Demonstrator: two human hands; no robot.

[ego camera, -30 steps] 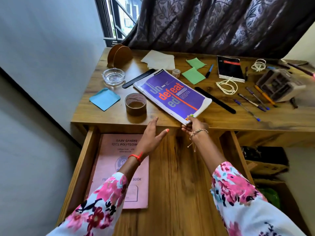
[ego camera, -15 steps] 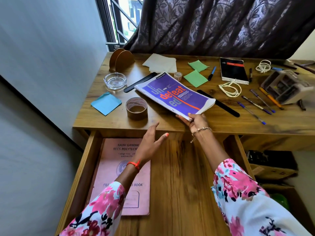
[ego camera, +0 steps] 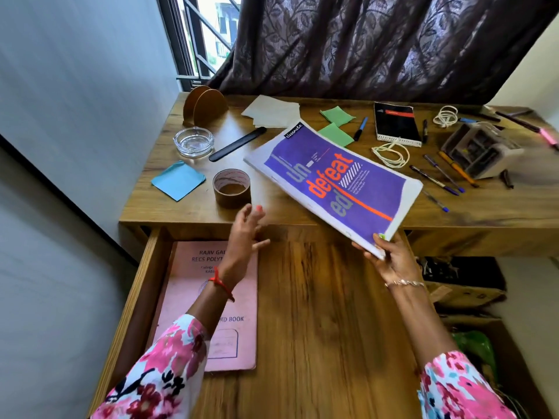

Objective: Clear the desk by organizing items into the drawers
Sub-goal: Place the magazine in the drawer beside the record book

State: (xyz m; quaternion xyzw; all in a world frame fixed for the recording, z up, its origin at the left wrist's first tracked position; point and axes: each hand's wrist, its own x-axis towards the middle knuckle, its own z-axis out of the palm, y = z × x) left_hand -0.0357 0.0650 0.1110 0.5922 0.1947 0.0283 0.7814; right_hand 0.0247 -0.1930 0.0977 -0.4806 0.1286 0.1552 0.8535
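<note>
— Where's the notebook (ego camera: 332, 189)?

— In the air, tilted. Its near corner hangs over the back right of the open drawer (ego camera: 317, 328), and the rest of it reaches out above the desk (ego camera: 187, 213). The purple cover faces up, with orange lettering.

— Who has it?

— The right hand (ego camera: 390, 261) grips that near corner, thumb on the cover and fingers underneath.

— And the other hand?

— The left hand (ego camera: 245, 234) holds nothing. Its fingers are spread and loose, and it hovers over the back of the drawer at the desk's front edge, apart from the notebook.

— Anything in the drawer?

— A pink book (ego camera: 239, 343) lies flat along its left side, partly under the left arm. The wood to the right of it is bare.

— What's on the desk?

— A tape roll (ego camera: 231, 189) stands near the front edge, just beyond the left hand. A blue note (ego camera: 178, 180) lies left of it. Behind those are an ashtray (ego camera: 193, 142) and a black ruler (ego camera: 238, 143). Farther back there's a bookend (ego camera: 204, 107), some papers (ego camera: 272, 114) and green notes (ego camera: 337, 115).

— And to the right?

— A black pad (ego camera: 396, 124), a coiled cord (ego camera: 390, 152), loose pens (ego camera: 435, 176), and an organizer (ego camera: 481, 152) lying on its side.
</note>
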